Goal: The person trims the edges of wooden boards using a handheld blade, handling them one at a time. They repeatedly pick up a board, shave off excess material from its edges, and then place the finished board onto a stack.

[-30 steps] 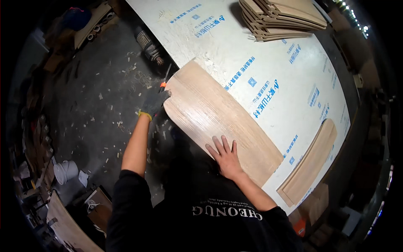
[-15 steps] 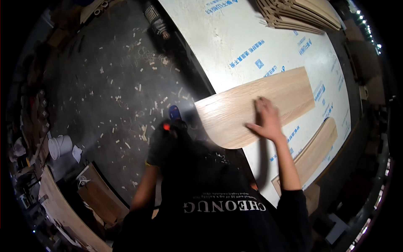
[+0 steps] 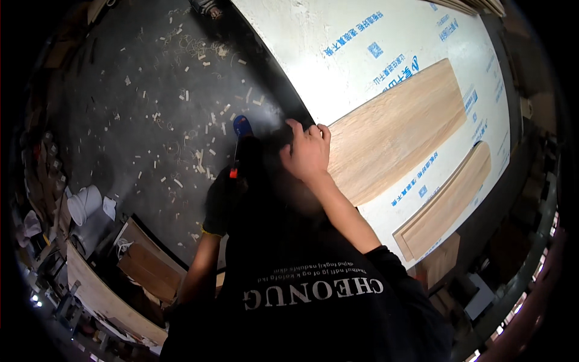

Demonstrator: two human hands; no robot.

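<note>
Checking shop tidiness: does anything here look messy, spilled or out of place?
Yes. Pale wood chips and curls are scattered across the dark floor left of the white worktable. The wood panel under the right hand lies askew to the table edge.

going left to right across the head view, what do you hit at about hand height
white bucket → floor strewn with wood chips → gloved left hand on a blue and orange tool → bare right hand → light wood panel → white protective sheet → narrower wood panel
</note>
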